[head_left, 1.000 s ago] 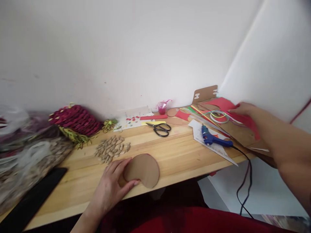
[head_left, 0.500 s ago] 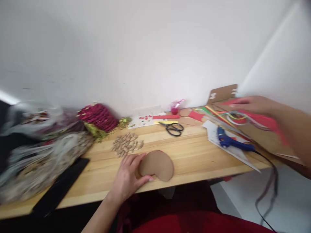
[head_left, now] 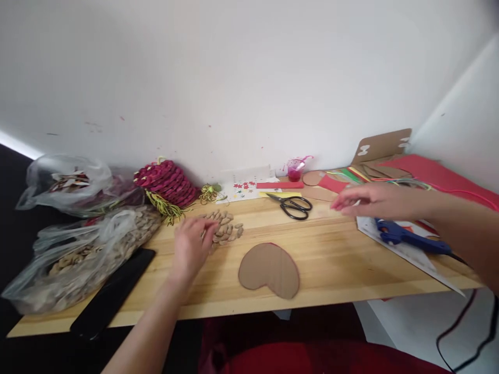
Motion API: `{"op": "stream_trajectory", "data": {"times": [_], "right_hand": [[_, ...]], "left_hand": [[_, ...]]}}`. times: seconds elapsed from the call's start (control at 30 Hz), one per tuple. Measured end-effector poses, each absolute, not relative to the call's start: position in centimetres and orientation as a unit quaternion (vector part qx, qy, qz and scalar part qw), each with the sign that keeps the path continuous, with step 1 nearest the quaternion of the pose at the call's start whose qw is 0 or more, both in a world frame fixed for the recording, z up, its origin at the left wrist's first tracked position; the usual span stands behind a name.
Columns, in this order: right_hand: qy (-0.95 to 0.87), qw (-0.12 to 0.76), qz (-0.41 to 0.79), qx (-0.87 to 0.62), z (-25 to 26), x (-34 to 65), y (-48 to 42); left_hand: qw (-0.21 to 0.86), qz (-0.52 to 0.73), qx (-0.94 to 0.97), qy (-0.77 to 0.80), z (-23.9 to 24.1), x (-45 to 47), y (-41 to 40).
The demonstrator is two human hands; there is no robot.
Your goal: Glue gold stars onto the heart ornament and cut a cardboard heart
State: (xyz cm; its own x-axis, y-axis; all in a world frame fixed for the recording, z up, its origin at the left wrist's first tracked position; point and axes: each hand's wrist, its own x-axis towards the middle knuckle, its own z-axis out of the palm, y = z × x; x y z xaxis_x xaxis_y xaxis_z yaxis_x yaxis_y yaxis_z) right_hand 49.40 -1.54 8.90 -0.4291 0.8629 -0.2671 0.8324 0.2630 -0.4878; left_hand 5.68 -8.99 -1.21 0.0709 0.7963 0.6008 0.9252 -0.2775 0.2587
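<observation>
My left hand [head_left: 191,244] hovers over the left edge of a pile of pale seeds [head_left: 226,228] on the wooden table [head_left: 331,265], fingers loosely curved and touching the seeds. A brown cardboard cutout with a red rim [head_left: 270,270] lies flat near the table's front edge, free of both hands. My right hand [head_left: 374,201] is held open above the table, fingers stretched toward the black scissors [head_left: 294,205]. It holds nothing. A blue glue gun [head_left: 409,236] lies on white paper just under my right wrist.
Two clear plastic bags [head_left: 81,249] of seeds and scraps sit at the left, beside a dark red woven piece [head_left: 166,182]. A black strip [head_left: 113,291] lies at the front left. Red sheets, cardboard and coloured strips [head_left: 409,169] pile at the back right. A small pink cup [head_left: 294,170] stands by the wall.
My left hand let go of the cardboard cutout and moved up-left to the seed pile. My right hand left the red sheets and swung toward the scissors. The view panned left.
</observation>
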Motion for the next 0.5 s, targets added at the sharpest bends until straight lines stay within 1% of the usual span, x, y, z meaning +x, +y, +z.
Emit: {"op": "stream_trajectory", "data": {"times": [0.07,0.1,0.13,0.23,0.4,0.5], "right_hand": [[-0.827,-0.026,0.32,-0.461,8.6,45.3,-2.5],[-0.837,-0.044,0.331,-0.433,8.4,43.5,-2.8],[-0.848,-0.04,0.327,-0.415,8.1,41.7,-2.9],[-0.874,0.004,0.309,-0.376,7.3,37.4,-2.2],[-0.864,0.089,0.317,-0.38,5.0,31.7,0.2],[-0.879,0.112,0.283,-0.367,3.1,28.5,2.0]], "left_hand": [[0.143,-0.281,-0.678,-0.664,0.1,4.4,-5.7],[0.142,-0.242,-0.663,-0.694,0.6,4.0,-4.1],[0.128,-0.201,-0.656,-0.716,0.9,3.8,-2.6],[0.093,-0.104,-0.672,-0.727,1.2,3.9,1.4],[0.067,-0.06,-0.685,-0.723,-0.1,4.6,4.8],[0.067,-0.04,-0.696,-0.714,-1.0,4.5,5.5]]}}
